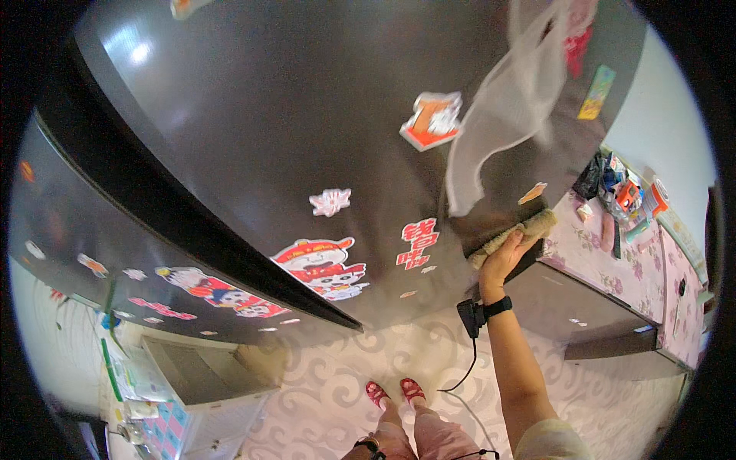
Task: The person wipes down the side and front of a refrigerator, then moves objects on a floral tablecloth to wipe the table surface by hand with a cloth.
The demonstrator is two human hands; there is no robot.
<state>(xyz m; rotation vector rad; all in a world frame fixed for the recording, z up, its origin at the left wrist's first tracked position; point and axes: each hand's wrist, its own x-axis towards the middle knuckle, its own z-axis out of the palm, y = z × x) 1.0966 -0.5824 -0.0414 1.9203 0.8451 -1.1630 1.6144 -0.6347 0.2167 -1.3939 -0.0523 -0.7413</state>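
Observation:
My right hand [505, 256] grips a folded tan cloth [520, 234] and presses it along the lower right part of a dark, glossy refrigerator door [299, 132]. Around that wrist is a black band with a small dark device [471, 317], from which a cable hangs. Just above the cloth is a small orange sticker [532, 193]. A sheer white fabric [506, 109] hangs over the door's right side. Red lettering stickers [418, 243] and a cartoon sticker [328, 267] are on the door, left of my hand. My left hand is out of view.
A black vertical recess [190, 213] divides this door from a second stickered door [123, 241]. On the right, a floral-covered surface [624, 267] bears a cluttered pile [627, 195]. An open-topped grey cabinet [201, 371] stands lower left. My feet in red sandals [412, 390] stand on patterned flooring [328, 368].

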